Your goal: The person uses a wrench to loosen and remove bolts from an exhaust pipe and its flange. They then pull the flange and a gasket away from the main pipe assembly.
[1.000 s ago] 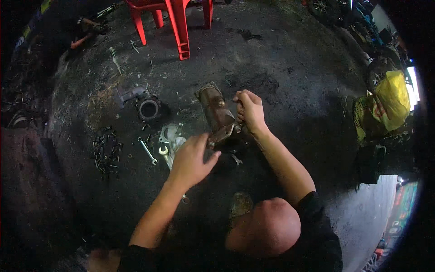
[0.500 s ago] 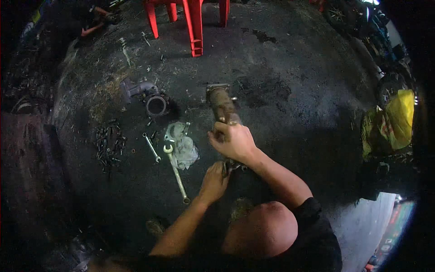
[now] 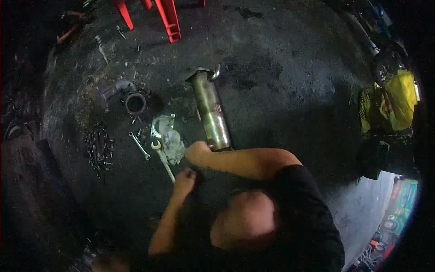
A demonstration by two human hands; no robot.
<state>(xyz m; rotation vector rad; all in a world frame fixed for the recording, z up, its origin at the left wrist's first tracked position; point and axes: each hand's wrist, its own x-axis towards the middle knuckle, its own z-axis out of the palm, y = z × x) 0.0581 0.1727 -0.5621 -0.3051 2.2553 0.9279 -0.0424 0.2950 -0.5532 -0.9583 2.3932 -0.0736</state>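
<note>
A shiny metal cylinder [image 3: 210, 109] with a flange and short bent tube at its far end points away from me. Its near end meets my right wrist. Blurred and curled, my right hand [image 3: 198, 153] is just left of that end; its fingers are hidden, as is whatever they hold. Lower left, my left hand [image 3: 184, 182] is closed, with something small and dark at the fingertips that I cannot make out. Near both hands lie a large open-end wrench [image 3: 163, 159], a crumpled pale rag [image 3: 173, 146] and a silvery curved metal piece [image 3: 155, 128].
Further left lie a small wrench [image 3: 139, 146], a pile of bolts [image 3: 99, 152] and an elbow pipe [image 3: 135, 104]. Red plastic stool legs [image 3: 167, 20] stand at the far side. A yellow bag [image 3: 398, 96] sits at the right. My knee [image 3: 247, 217] is close below.
The cylinder has turned, showing a shinier side and a bent tube at its flange. My right hand has shifted left and down from its body; my left hand has moved left. The view has shifted.
</note>
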